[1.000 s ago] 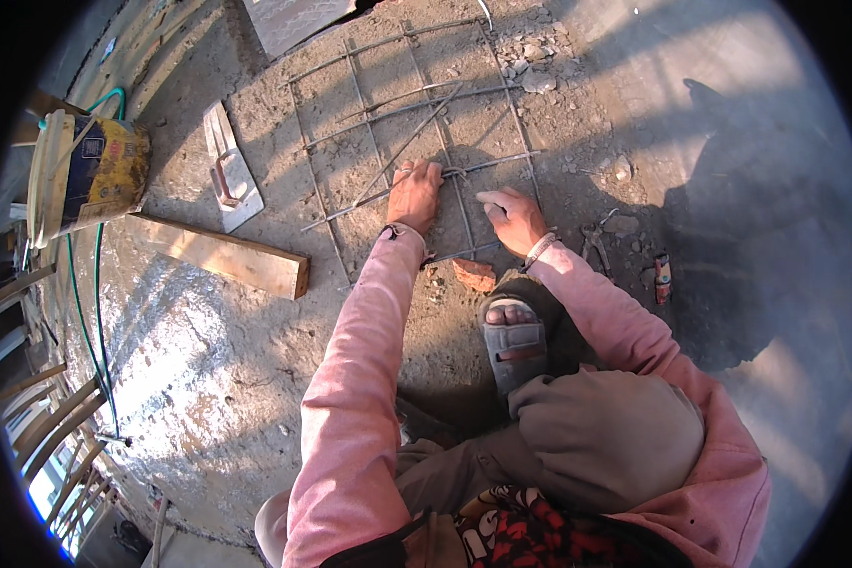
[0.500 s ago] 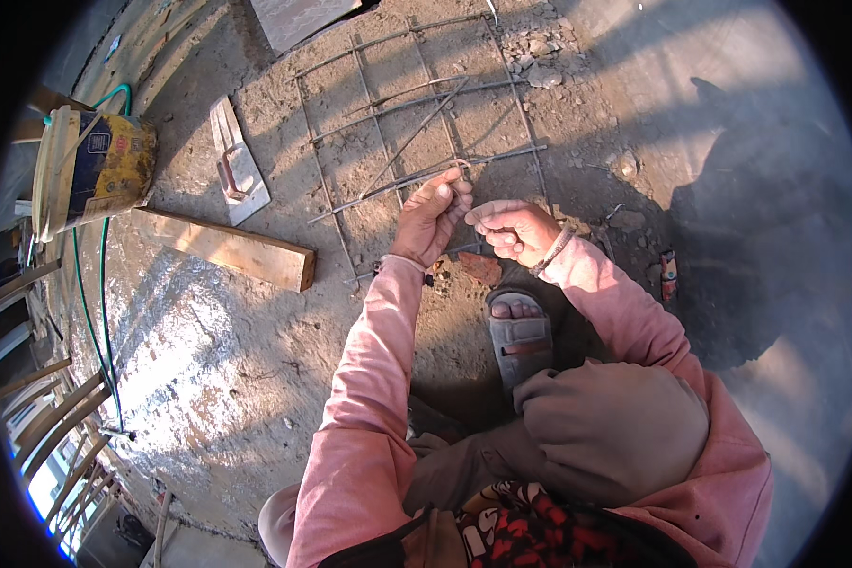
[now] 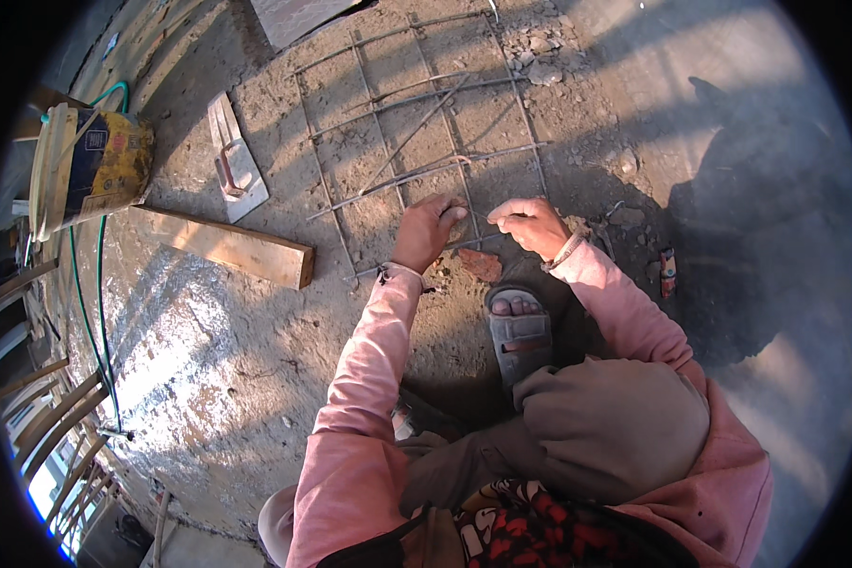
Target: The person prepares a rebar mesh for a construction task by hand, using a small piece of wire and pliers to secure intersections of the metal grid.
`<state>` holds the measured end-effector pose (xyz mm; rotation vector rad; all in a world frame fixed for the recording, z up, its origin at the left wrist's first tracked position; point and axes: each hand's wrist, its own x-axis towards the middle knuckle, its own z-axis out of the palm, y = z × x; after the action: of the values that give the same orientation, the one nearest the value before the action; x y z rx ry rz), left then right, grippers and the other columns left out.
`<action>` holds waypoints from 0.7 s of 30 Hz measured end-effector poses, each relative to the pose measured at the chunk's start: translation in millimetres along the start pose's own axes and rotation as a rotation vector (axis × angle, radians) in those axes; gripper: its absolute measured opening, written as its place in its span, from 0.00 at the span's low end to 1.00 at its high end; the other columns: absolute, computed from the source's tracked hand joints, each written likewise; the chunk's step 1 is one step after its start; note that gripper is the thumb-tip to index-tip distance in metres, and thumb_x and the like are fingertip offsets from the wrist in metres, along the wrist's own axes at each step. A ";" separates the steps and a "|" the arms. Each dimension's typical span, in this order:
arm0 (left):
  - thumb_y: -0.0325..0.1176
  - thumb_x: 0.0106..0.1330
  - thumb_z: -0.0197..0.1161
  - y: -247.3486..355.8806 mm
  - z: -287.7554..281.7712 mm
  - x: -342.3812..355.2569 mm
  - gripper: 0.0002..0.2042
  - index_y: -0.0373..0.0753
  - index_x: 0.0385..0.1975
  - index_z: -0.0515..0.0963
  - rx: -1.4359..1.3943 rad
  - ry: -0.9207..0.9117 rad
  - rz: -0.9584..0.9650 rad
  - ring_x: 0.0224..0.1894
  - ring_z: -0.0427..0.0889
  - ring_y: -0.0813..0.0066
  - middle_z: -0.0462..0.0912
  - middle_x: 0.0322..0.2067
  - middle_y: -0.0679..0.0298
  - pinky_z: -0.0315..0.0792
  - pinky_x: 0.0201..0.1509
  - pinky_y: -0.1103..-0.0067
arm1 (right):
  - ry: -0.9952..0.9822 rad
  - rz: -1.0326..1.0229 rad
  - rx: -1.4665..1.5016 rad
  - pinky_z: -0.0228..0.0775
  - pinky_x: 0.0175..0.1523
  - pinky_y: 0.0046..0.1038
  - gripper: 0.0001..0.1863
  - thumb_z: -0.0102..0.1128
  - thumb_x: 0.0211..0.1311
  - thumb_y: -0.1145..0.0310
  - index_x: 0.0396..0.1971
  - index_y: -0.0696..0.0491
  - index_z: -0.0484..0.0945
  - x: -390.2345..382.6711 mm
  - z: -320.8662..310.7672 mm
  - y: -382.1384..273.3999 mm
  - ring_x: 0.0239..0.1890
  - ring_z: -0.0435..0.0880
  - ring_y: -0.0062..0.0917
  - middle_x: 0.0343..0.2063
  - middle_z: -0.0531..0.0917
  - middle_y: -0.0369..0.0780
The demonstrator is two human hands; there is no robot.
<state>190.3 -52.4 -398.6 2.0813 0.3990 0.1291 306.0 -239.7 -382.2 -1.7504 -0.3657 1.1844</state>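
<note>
A grid of thin steel rods (image 3: 377,112) lies on the dusty ground in front of me, with a loose rod crossing it at a slant. Over its near edge, my left hand (image 3: 428,233) is closed, thumb against curled fingers. Just to the right, my right hand (image 3: 532,228) is closed in a pinch above the near right corner. Whatever the fingers hold, if anything, is too small to make out. A thin loop of wire (image 3: 461,159) sits at a rod crossing just beyond my hands.
Close by my sandalled foot (image 3: 519,331) lies a broken brick piece (image 3: 481,266). To the left are a wooden beam (image 3: 227,248), a steel plastering trowel (image 3: 246,173), a yellow and dark bucket (image 3: 121,163) and a green hose (image 3: 102,284). Rubble (image 3: 542,71) lies at the far right.
My left hand has drawn back toward me from the rod crossing. My right hand has shifted slightly right. The wire loop at the crossing is now uncovered.
</note>
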 end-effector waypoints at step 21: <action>0.38 0.63 0.60 6.8 -13.4 -6.0 0.12 0.34 0.30 0.81 -0.084 -0.215 -0.125 0.20 0.75 0.79 0.77 0.20 0.69 0.69 0.27 0.81 | 0.042 -0.696 -0.810 0.74 0.35 0.34 0.15 0.55 0.51 0.79 0.40 0.51 0.78 1.3 -20.3 -4.5 0.31 0.80 0.36 0.32 0.73 0.40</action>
<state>182.8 -46.6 -385.4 1.9578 0.3844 -0.1494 324.9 -247.5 -377.6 -2.0229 -1.4459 0.4965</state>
